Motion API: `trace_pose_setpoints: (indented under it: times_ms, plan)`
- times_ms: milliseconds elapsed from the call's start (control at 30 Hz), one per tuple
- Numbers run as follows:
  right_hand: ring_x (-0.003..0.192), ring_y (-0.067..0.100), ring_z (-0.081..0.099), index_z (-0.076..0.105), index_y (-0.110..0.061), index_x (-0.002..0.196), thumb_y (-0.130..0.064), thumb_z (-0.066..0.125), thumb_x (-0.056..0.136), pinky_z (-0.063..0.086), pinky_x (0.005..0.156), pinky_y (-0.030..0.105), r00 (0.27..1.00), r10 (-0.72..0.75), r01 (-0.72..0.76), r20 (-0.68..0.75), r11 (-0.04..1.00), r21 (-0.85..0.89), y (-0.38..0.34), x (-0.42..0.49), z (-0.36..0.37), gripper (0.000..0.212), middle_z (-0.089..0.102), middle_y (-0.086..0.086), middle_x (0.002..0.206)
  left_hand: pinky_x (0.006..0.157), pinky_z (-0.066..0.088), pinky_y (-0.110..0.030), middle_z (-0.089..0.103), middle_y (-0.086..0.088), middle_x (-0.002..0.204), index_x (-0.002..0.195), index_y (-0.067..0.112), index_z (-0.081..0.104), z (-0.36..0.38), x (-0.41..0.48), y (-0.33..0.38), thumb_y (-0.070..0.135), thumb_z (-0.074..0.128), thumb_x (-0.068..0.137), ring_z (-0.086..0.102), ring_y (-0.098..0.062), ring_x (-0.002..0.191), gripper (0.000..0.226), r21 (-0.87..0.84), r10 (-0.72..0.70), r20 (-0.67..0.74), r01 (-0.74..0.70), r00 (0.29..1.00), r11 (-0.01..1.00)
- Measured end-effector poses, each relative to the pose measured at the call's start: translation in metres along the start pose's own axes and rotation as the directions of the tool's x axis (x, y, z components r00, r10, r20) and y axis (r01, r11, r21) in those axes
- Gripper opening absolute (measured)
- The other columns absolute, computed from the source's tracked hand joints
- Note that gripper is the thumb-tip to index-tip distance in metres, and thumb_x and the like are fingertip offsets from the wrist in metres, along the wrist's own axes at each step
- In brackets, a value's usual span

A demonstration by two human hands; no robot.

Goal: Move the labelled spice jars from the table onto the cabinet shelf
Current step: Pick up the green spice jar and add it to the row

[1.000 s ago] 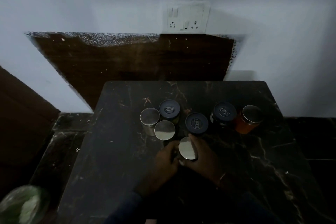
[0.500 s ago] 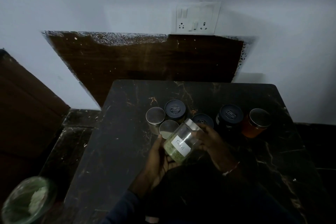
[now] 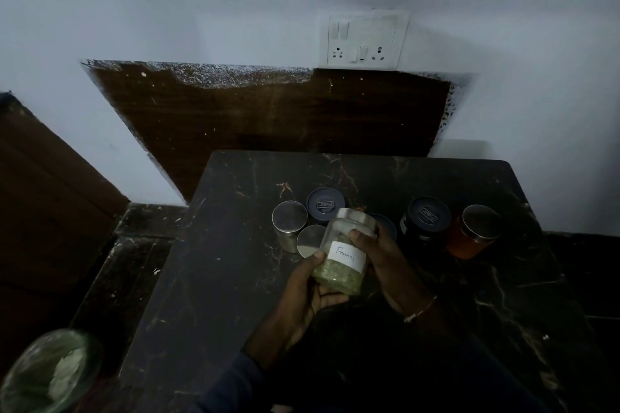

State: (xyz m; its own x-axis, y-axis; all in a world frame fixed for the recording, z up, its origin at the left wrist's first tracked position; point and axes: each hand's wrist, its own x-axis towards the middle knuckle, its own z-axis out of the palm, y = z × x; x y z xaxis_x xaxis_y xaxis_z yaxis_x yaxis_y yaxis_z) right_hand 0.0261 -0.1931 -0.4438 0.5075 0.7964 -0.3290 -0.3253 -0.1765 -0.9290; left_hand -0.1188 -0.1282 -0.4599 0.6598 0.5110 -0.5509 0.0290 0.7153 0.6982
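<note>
Fennel jar [image 3: 342, 255], upright on the worktop [image 3: 208, 278] 1 second ago, is now lifted and tilted between both hands, left hand [image 3: 302, 292] cupping its base, right hand [image 3: 379, 251] pinching near the lid, label facing up. Likely it goes to the shelf next, which is out of view; 6 jars remain on the worktop.

Dim, underexposed wide-angle view

Pale wall [image 3: 167, 3] takes the only soft light; the dark marble table [image 3: 208, 278] sinks into shadow (veins barely showing), straight edges bow near the frame's margins, and the bottom-left green-lined bin [image 3: 47, 375] is blurred.
</note>
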Motion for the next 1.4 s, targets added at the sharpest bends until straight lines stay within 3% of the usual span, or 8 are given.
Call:
trace_pose_setpoints:
  times_ms: [233,367,533,667,900,1167,1267,1400]
  plan:
    - [0.108,0.024,0.065,0.039,-0.017,0.142,-0.030,0.072,0.079,0.055,0.087,0.039,0.995,-0.096,0.097,0.029,0.993,-0.061,-0.033,0.012,0.021,0.073,0.061,0.009,0.127,0.063,0.057,-0.032,0.063,-0.035,0.109,0.117,-0.008,0.057,0.002,-0.004,0.045,0.025,0.061,0.088,0.066,-0.032,0.082,0.044,0.241,0.223,-0.013,-0.213,0.975,0.947]
    - [0.111,0.018,0.063,0.032,-0.024,0.147,-0.029,0.071,0.083,0.055,0.092,0.039,0.983,-0.140,0.157,0.119,0.977,-0.147,-0.072,0.021,0.037,0.075,0.057,0.003,0.133,0.090,0.051,-0.055,0.066,-0.027,0.111,0.114,0.000,0.061,-0.002,-0.011,0.089,0.035,0.061,0.080,0.064,-0.044,0.103,0.048,0.319,0.338,0.038,-0.332,0.940,0.888]
    - [0.099,0.009,0.069,0.035,-0.030,0.147,-0.030,0.073,0.079,0.057,0.074,0.022,0.922,-0.307,0.355,0.237,0.913,-0.201,-0.177,0.025,0.067,0.078,0.067,-0.002,0.117,0.089,0.051,-0.053,0.069,-0.021,0.112,0.114,0.006,0.066,0.006,-0.033,0.183,0.028,0.066,0.078,0.064,-0.041,0.105,0.042,0.347,0.559,0.160,-0.576,0.814,0.740]
    - [0.106,0.013,0.068,0.040,-0.043,0.141,-0.049,0.075,0.071,0.057,0.087,0.037,0.795,-0.514,0.595,0.322,0.765,-0.246,-0.279,0.014,0.106,0.078,0.068,-0.001,0.117,0.087,0.053,-0.043,0.069,-0.017,0.114,0.118,0.005,0.063,0.026,-0.071,0.287,0.025,0.067,0.075,0.065,-0.033,0.106,0.048,0.349,0.710,0.306,-0.769,0.634,0.536]
    - [0.100,0.022,0.069,0.055,-0.025,0.118,-0.029,0.077,0.079,0.061,0.077,0.045,0.437,-0.786,0.899,0.438,0.393,-0.194,-0.458,-0.011,0.181,0.045,0.068,0.007,0.111,0.084,0.055,-0.047,0.067,-0.020,0.113,0.113,0.008,0.064,0.076,-0.136,0.466,0.026,0.062,0.070,0.064,-0.035,0.106,0.046,0.324,0.849,0.425,-0.929,0.313,0.180]
    - [0.096,0.030,0.068,0.052,-0.025,0.106,-0.059,0.073,0.065,0.057,0.081,0.053,0.322,-0.865,0.912,0.386,0.174,-0.371,-0.558,0.036,0.245,0.057,0.069,0.008,0.104,0.074,0.055,-0.033,0.067,-0.008,0.098,0.106,0.011,0.064,0.098,-0.139,0.583,0.016,0.049,0.088,0.064,-0.022,0.087,0.024,0.498,0.923,0.355,-0.866,0.148,-0.053]
    - [0.099,0.027,0.065,0.051,-0.023,0.112,-0.048,0.075,0.072,0.055,0.086,0.044,0.383,-0.841,0.847,0.382,0.154,-0.509,-0.578,0.073,0.249,0.053,0.064,0.004,0.108,0.080,0.053,-0.040,0.071,-0.012,0.092,0.089,0.005,0.069,0.086,-0.109,0.604,0.023,0.047,0.092,0.066,-0.027,0.088,0.029,0.753,0.925,0.367,-0.616,0.098,-0.233]
    - [0.096,0.023,0.063,0.049,-0.018,0.115,-0.031,0.074,0.081,0.052,0.078,0.035,0.523,-0.789,0.729,0.323,0.217,-0.649,-0.596,0.123,0.242,0.045,0.060,0.006,0.112,0.073,0.056,-0.040,0.072,-0.008,0.072,0.066,0.006,0.067,0.076,-0.072,0.614,0.038,0.041,0.079,0.069,-0.024,0.073,0.044,0.888,0.945,0.285,-0.415,0.159,-0.198]
